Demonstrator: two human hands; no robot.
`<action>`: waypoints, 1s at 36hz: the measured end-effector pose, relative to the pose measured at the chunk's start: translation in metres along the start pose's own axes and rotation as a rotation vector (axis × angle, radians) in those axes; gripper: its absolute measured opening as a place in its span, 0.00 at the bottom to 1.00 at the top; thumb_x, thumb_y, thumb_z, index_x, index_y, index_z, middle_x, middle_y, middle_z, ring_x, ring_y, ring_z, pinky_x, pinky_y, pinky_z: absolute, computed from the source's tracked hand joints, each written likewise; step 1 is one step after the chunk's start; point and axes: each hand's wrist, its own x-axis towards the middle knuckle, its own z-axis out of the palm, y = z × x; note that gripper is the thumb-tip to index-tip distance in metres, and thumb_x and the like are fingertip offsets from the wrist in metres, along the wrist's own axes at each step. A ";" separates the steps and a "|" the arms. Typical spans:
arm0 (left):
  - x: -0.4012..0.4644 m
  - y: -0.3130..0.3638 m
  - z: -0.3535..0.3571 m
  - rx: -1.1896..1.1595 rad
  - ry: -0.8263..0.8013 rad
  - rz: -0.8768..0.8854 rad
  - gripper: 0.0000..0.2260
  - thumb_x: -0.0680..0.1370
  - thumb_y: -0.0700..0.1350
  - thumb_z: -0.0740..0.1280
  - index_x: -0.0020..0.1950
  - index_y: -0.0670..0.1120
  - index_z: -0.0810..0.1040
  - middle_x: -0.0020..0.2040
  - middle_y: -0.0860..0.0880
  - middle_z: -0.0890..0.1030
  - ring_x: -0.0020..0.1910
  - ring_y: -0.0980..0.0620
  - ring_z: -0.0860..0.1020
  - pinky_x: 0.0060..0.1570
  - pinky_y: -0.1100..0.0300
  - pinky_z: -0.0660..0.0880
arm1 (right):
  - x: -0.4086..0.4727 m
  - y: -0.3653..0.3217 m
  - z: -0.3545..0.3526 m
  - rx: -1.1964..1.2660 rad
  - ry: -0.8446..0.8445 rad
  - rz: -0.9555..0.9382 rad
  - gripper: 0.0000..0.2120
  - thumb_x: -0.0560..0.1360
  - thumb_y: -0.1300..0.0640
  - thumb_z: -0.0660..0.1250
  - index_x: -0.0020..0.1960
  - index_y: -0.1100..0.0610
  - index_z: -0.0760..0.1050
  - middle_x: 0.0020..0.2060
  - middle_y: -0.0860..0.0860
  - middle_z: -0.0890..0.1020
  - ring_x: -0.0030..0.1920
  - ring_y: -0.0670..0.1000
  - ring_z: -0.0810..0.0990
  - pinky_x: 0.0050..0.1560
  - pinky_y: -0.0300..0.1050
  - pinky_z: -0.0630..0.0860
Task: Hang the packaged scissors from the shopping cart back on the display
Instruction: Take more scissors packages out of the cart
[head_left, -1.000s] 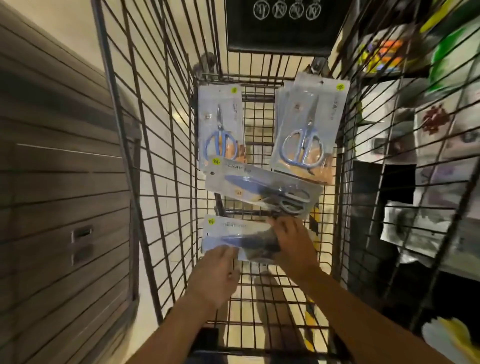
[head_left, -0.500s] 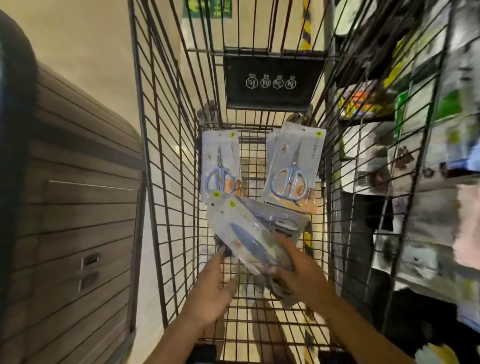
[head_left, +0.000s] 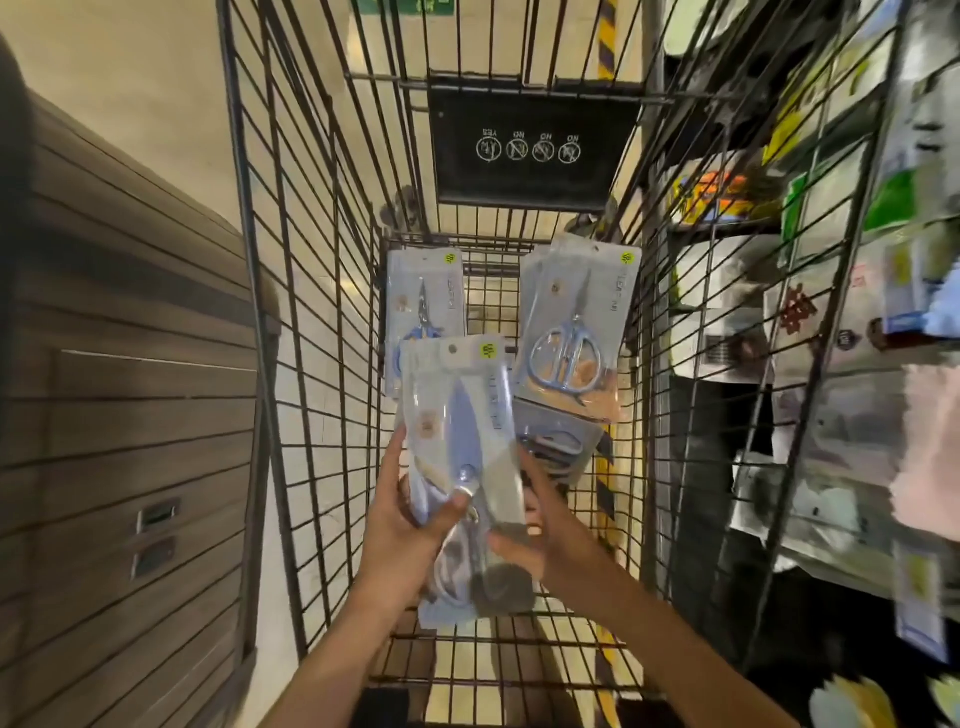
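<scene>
A clear pack of blue-sheathed scissors (head_left: 467, 431) stands upright above the wire shopping cart (head_left: 311, 364), gripped on both sides. My left hand (head_left: 410, 514) clasps its left edge, thumb across the front. My right hand (head_left: 540, 525) pinches its lower right edge. Another pack (head_left: 426, 306) leans against the cart's far left. A third pack (head_left: 576, 332) leans at the far right, with one more pack (head_left: 558, 447) partly hidden under it. The display hooks are not clearly visible.
A black sign (head_left: 530, 145) hangs on the cart's front wall. Blurred shelves of packaged goods (head_left: 841, 322) run along the right behind the cart's side. A brown slatted cabinet (head_left: 130, 415) stands on the left. Beige floor shows beyond the cart.
Both hands lifted one pack off the cart bottom and turned it from lying sideways to upright. The view tilted up, showing more of the cart's front.
</scene>
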 end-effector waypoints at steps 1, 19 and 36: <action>-0.001 0.000 -0.001 0.005 0.019 0.023 0.42 0.73 0.37 0.76 0.76 0.67 0.61 0.69 0.53 0.78 0.62 0.53 0.81 0.55 0.49 0.82 | 0.004 -0.003 -0.002 -0.083 0.020 -0.007 0.39 0.78 0.63 0.70 0.78 0.36 0.56 0.68 0.42 0.74 0.63 0.42 0.78 0.56 0.37 0.79; 0.003 -0.003 -0.015 0.049 0.189 0.057 0.41 0.76 0.34 0.72 0.79 0.64 0.57 0.75 0.60 0.69 0.72 0.61 0.70 0.71 0.48 0.70 | 0.114 0.000 -0.029 -1.333 0.215 -0.216 0.45 0.69 0.57 0.77 0.79 0.50 0.56 0.76 0.50 0.67 0.77 0.56 0.62 0.77 0.56 0.62; 0.000 -0.007 -0.020 0.066 0.159 0.122 0.39 0.77 0.33 0.70 0.79 0.61 0.57 0.72 0.67 0.69 0.70 0.67 0.69 0.57 0.75 0.72 | 0.100 0.037 -0.028 -1.487 0.115 -0.278 0.56 0.61 0.62 0.81 0.80 0.49 0.54 0.57 0.52 0.78 0.50 0.55 0.79 0.44 0.50 0.79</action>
